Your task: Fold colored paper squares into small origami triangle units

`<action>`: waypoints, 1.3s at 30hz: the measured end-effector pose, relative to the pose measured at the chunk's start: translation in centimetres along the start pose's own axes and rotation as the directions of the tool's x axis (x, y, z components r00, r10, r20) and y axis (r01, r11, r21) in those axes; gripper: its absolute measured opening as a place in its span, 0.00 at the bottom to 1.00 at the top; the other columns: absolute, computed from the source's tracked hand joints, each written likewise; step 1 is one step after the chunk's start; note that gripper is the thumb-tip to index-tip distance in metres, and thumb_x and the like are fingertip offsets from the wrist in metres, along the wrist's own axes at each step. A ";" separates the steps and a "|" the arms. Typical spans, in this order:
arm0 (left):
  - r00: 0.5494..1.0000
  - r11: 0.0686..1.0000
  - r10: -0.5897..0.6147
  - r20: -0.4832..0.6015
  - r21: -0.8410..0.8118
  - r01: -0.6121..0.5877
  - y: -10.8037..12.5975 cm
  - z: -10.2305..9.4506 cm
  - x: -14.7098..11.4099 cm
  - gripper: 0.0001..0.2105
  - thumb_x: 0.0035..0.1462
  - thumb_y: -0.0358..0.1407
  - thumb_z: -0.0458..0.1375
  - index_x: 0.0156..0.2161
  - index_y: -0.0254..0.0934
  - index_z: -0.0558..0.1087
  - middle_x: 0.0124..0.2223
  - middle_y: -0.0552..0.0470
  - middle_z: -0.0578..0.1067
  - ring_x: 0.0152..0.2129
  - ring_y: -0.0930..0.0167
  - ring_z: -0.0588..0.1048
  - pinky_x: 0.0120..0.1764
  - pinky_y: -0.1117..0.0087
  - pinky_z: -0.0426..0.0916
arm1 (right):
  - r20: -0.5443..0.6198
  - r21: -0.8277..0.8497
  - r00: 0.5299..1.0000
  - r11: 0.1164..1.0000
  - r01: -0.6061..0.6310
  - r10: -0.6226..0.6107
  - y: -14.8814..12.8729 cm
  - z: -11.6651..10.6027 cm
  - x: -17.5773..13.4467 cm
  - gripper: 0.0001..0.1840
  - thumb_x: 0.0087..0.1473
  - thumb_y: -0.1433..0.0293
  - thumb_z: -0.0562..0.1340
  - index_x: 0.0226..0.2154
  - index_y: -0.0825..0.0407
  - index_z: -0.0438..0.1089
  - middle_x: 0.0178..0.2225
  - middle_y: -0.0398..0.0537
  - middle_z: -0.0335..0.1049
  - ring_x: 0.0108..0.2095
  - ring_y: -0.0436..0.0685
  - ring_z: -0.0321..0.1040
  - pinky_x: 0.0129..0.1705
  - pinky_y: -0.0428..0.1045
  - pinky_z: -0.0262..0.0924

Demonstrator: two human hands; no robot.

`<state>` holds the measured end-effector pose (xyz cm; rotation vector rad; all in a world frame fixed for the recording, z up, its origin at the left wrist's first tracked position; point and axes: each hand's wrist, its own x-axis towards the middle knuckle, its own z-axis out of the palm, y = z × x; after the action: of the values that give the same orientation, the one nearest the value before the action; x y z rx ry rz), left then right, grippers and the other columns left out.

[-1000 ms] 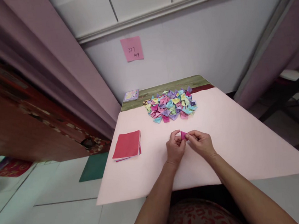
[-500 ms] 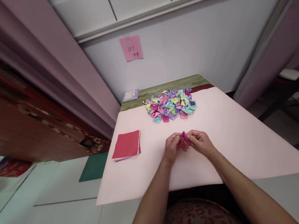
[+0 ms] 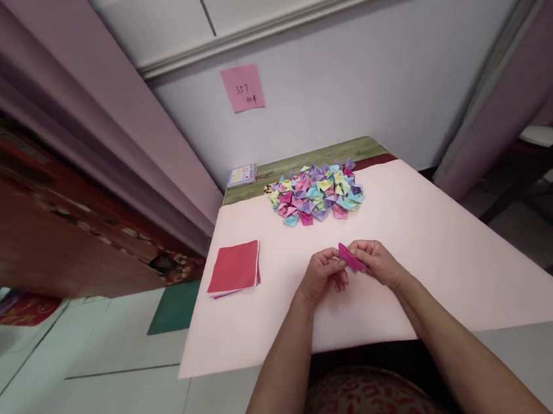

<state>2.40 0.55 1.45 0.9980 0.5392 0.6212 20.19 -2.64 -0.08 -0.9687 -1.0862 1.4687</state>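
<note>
Paper: the folded magenta paper (image 3: pixel 351 258) is up in our hands, over the pink sheet (image 3: pixel 435 263), midway between the left and right edges of the desk (image 3: pixel 366 148).
Right hand: we pinch the paper from its right side with our right hand (image 3: pixel 377 262), thumb on the side facing us.
Left hand: our left hand (image 3: pixel 320 273) has its thumb and a fingertip at the paper's left side, with the other fingers curled below; we cannot tell how firmly they grip.
Pile: beyond our hands, many-coloured folded pieces (image 3: pixel 315 195) lie heaped toward the far edge, some touching others.
Stack: flat squares (image 3: pixel 234 267), red on top, lie near the left edge, well apart from our hands.
Cards: we see a small pack (image 3: pixel 242 175) at the far left corner.
Wall: a pink note (image 3: pixel 243 88) with handwriting hangs above the far edge.
</note>
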 end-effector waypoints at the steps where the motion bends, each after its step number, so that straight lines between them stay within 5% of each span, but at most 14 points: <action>1: 1.000 1.000 -0.016 0.006 -0.010 0.016 0.0 0.0 0.0 0.14 0.51 0.40 0.65 0.38 0.32 0.71 0.20 0.54 0.75 0.10 0.75 0.68 0.15 0.77 0.62 | -0.002 0.025 1.000 1.000 -0.010 0.011 0.0 0.0 0.0 0.19 0.54 0.55 0.66 0.25 0.53 0.68 0.16 0.38 0.60 0.16 0.45 0.47 0.20 0.45 0.39; 12: 0.997 0.988 -0.059 0.050 -0.142 0.066 -0.1 -0.4 0.0 0.13 0.54 0.41 0.63 0.35 0.31 0.71 0.18 0.54 0.74 0.07 0.77 0.65 0.11 0.78 0.54 | 0.115 0.221 0.988 0.966 -0.130 0.107 -0.4 0.1 0.1 0.24 0.54 0.53 0.65 0.20 0.52 0.61 0.11 0.33 0.49 0.15 0.43 0.39 0.20 0.45 0.33; 19: 0.991 0.996 0.037 -0.129 -0.071 -0.047 -0.4 0.1 0.1 0.14 0.52 0.43 0.64 0.33 0.34 0.68 0.21 0.54 0.76 0.12 0.74 0.70 0.15 0.77 0.62 | -0.078 0.158 0.994 0.985 -0.063 0.076 -0.2 0.7 0.0 0.22 0.50 0.51 0.67 0.26 0.50 0.61 0.12 0.33 0.55 0.12 0.44 0.45 0.16 0.43 0.39; 25: 0.907 0.970 0.241 -0.345 0.128 -0.209 -1.1 0.1 0.7 0.17 0.47 0.44 0.68 0.32 0.35 0.68 0.23 0.55 0.75 0.16 0.73 0.72 0.22 0.71 0.71 | -0.136 -0.038 0.989 0.998 0.051 -0.055 0.5 1.3 0.1 0.20 0.45 0.56 0.72 0.31 0.52 0.68 0.22 0.43 0.72 0.21 0.50 0.67 0.24 0.46 0.63; 39: 0.853 0.950 0.307 -0.422 0.185 -0.250 -1.4 -0.1 1.1 0.08 0.48 0.33 0.63 0.34 0.32 0.78 0.26 0.51 0.78 0.20 0.73 0.75 0.30 0.69 0.72 | -0.284 -0.124 0.947 0.985 0.118 -0.149 1.9 1.3 0.5 0.12 0.50 0.63 0.66 0.36 0.52 0.76 0.23 0.44 0.73 0.23 0.52 0.69 0.30 0.49 0.67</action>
<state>3.44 0.77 0.04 1.0635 0.8550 1.1064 18.44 -2.47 -1.55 -1.1250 -0.9977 1.1246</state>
